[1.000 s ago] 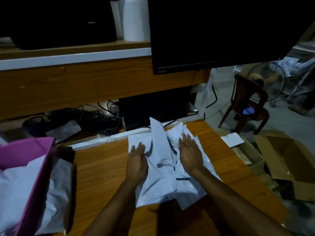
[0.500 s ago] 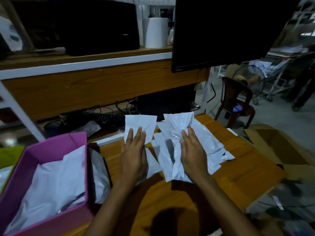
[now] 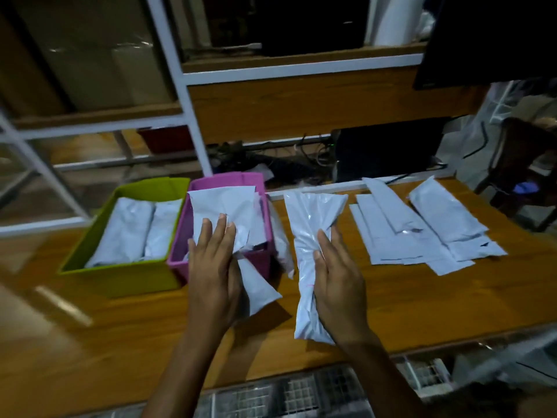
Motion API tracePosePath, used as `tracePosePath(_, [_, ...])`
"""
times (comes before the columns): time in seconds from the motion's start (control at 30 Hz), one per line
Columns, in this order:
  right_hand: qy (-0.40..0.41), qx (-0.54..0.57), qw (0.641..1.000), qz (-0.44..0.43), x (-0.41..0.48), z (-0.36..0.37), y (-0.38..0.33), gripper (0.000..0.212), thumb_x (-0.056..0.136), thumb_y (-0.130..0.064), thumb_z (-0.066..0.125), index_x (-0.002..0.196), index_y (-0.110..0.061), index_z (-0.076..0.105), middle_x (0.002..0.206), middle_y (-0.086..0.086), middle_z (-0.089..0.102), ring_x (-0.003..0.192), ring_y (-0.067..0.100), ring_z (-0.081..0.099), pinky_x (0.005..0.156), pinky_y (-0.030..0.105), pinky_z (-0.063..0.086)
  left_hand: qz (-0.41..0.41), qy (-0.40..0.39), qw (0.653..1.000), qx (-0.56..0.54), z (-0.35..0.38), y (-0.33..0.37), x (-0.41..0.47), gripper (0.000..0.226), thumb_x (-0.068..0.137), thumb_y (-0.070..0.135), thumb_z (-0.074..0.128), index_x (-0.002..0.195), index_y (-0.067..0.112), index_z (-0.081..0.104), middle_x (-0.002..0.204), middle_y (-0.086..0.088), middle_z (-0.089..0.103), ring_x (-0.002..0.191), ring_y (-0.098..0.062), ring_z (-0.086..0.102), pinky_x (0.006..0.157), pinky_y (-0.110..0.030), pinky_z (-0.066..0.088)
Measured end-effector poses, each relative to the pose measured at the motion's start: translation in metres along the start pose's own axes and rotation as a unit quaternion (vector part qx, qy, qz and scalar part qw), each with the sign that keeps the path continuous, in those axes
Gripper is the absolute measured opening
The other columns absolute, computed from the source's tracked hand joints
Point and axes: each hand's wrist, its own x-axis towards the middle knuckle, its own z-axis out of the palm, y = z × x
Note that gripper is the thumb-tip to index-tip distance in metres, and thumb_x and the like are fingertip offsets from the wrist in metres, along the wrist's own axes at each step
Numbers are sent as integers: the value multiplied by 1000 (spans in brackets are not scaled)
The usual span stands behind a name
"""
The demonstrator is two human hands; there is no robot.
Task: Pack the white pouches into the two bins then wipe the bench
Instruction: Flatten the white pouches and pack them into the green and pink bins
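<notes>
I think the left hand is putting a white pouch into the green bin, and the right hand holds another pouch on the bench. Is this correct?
Not quite. The head view shows the left hand pressing its white pouch over the pink bin, not the green bin beside it, which already holds pouches. The rest stands: the right hand holds another pouch on the bench.

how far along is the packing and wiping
Done: green bin holds pouches. In hand: left hand presses a pouch into the pink bin; right hand holds a long pouch. Left: the loose stack on the bench, then wiping.
</notes>
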Motion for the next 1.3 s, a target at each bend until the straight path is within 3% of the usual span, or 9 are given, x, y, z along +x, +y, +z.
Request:
tracePosePath(0.2, [-42,8,997,-61,-4,65,-68,42,99,-24,41,138,-9,49,148,14,42,135,28,43,102,44,48,-34,36,997,55,-83,-62,-5,53,94,22,28,143,11,43,153,1,29,147,-23,15,118,-55,11])
tracePosePath(0.4, [-78,36,992,-95,21,149,-131,41,101,-23,42,138,-8,49,150,11,40,140,22,35,112,38,37,-15,13,994,109,-145,-152,34,54,94,28,27,141,11,46,151,-2,34,145,-29,21,116,-57,17])
tracePosePath(0.57, [-103,-25,989,-106,60,236,-170,42,101,-25,38,138,-9,49,151,13,39,140,27,35,113,32,21,-37,-96,980,169,-158,-242,93,55,91,29,28,140,14,48,151,-3,38,144,-28,27,116,-59,15])
tracePosePath(0.77, [-177,-110,972,-108,112,350,-173,29,98,-8,44,124,0,57,156,20,23,141,32,32,109,40,39,-43,-229,951,203,-122,-319,148,48,95,12,43,142,12,43,154,-10,35,143,-29,29,114,-54,23])
tracePosePath(0.9, [-236,-175,953,-73,124,393,-150,26,91,-2,47,113,4,59,155,23,24,137,33,37,110,37,33,-45,-324,908,262,-96,-361,145,48,98,25,39,144,10,34,153,-13,33,140,-30,30,112,-51,24])
tracePosePath(0.97, [-304,-243,919,-62,124,402,-142,24,89,-7,52,111,-2,60,153,26,26,136,35,36,107,40,35,-51,-346,894,279,-85,-374,138,53,101,36,30,146,7,28,154,-16,28,141,-34,26,113,-52,23])
tracePosePath(1.07, [-393,-307,865,-53,128,411,-141,48,95,-26,51,136,0,44,151,29,25,142,41,19,114,46,22,-35,-354,901,247,-81,-377,144,71,100,48,30,152,3,12,160,-18,8,148,-33,8,117,-51,13])
tracePosePath(1.13, [-422,-293,858,-16,137,407,-146,67,100,-34,41,150,0,12,157,30,-2,146,41,-4,120,47,6,-12,-396,885,245,-86,-379,154,89,94,58,39,153,3,1,160,-17,-7,148,-33,-7,120,-50,6])
tracePosePath(1.3, [-532,-320,782,-52,151,399,-149,101,87,-37,61,151,-7,-11,157,16,-23,147,33,-15,119,50,13,1,-538,776,329,-76,-400,158,143,60,89,53,149,-2,-13,157,-24,-17,145,-41,-17,119,-54,6])
